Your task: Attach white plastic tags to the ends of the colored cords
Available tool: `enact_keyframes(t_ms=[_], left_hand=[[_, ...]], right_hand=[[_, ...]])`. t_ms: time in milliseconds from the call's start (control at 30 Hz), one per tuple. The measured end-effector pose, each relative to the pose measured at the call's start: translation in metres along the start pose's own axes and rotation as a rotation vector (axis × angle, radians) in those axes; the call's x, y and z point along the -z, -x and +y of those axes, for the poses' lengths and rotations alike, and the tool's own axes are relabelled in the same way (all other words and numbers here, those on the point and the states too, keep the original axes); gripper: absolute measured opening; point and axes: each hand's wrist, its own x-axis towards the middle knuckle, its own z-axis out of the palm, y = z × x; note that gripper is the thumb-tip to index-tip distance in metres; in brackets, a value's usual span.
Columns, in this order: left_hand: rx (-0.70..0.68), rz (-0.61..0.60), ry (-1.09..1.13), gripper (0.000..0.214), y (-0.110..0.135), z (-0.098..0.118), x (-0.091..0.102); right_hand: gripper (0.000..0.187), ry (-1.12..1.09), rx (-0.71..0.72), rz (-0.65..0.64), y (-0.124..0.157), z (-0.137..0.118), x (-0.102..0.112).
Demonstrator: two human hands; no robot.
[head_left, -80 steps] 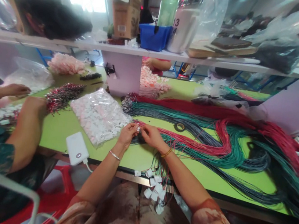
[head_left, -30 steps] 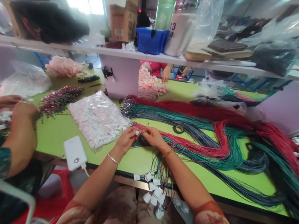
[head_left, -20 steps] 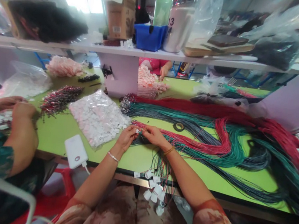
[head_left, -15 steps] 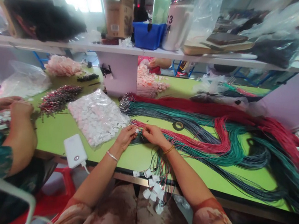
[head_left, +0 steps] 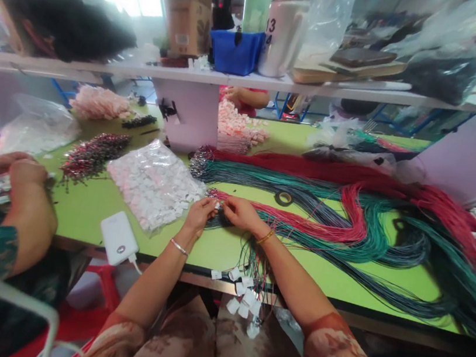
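Observation:
My left hand [head_left: 200, 214] pinches a small white connector housing [head_left: 217, 205] between thumb and fingertips. Close beside it, my right hand [head_left: 241, 213] has its fingers pressed together near the housing; what they hold is too small to make out. Under and beyond both hands run bundles of red wires [head_left: 302, 223], green wires [head_left: 370, 244] and dark wires [head_left: 326, 209], their metal-tipped ends toward the left. Below my right wrist, wires with several white connectors [head_left: 248, 298] hang over the table edge. A clear bag of white housings [head_left: 152, 184] lies left of my left hand.
A white power bank [head_left: 118, 238] with a cable lies at the front edge. Black tape [head_left: 283, 198] rests among the wires. At left, a co-worker's hands [head_left: 26, 169] are near white parts. A shelf [head_left: 234, 80] with a blue bin [head_left: 236, 51] crosses the back.
My right hand has shifted slightly left, closer to the connector housing in my left hand. Across the table, another person's arm has moved a little. The view has tilted slightly.

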Motion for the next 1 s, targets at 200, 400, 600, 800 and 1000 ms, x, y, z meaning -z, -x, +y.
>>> enact_keyframes(t_ms=[200, 400, 600, 800, 1000], left_hand=[[-0.076, 0.000, -0.087, 0.036, 0.001, -0.006, -0.002], [-0.043, -0.012, -0.073, 0.037, 0.003, -0.005, -0.005], [-0.133, -0.026, -0.203, 0.030, 0.004, -0.004, -0.008], [-0.936, -0.084, -0.686, 0.014, 0.045, 0.002, -0.030], [-1.447, -1.121, -1.076, 0.021, 0.112, -0.028, -0.081]], right_hand=[[0.022, 0.122, -0.072, 0.027, 0.002, -0.003, -0.008], [0.026, 0.017, -0.030, -0.025, 0.002, 0.000, 0.002], [0.026, -0.015, -0.062, -0.041, 0.003, 0.002, 0.003], [0.033, -0.380, -0.151, -0.195, 0.004, 0.009, 0.024], [0.015, 0.016, -0.005, -0.366, 0.013, -0.001, -0.001]])
